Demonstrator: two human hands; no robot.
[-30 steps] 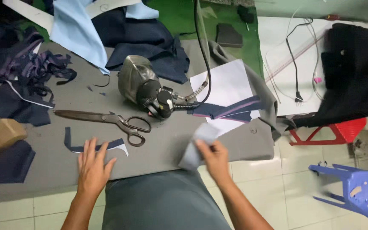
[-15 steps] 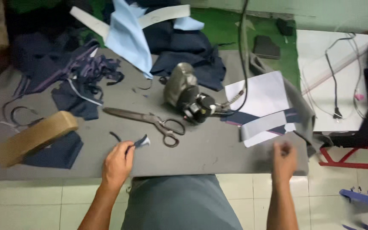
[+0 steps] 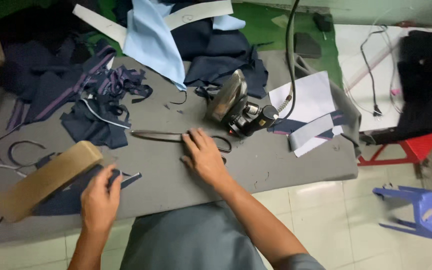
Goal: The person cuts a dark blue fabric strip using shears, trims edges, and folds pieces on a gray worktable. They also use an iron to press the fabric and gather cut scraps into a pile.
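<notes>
1. The scissors (image 3: 176, 136) lie flat near the middle of the bench (image 3: 286, 165), blades pointing toward its left edge, handle loops toward the right.
2. My right hand (image 3: 203, 157) rests on top of the scissors at the handle end; my fingers (image 3: 192, 140) are spread and laid over the loops, not closed round them. One loop shows just past my knuckles.
3. My left hand (image 3: 100, 197) is at the front edge of the bench, fingers curled down onto a dark navy fabric strip (image 3: 126, 178). Whether the strip is pinched or only pressed, I cannot tell.
4. Just left of that hand a tan wooden block (image 3: 46, 180) lies tilted over dark cloth.
5. Beyond my right hand an iron (image 3: 233, 102) lies on its side, its cord running up toward the back edge.
6. A heap of navy scraps (image 3: 91, 100) fills the back left corner, and a light blue cloth (image 3: 151, 40) hangs over the back edge.
</notes>
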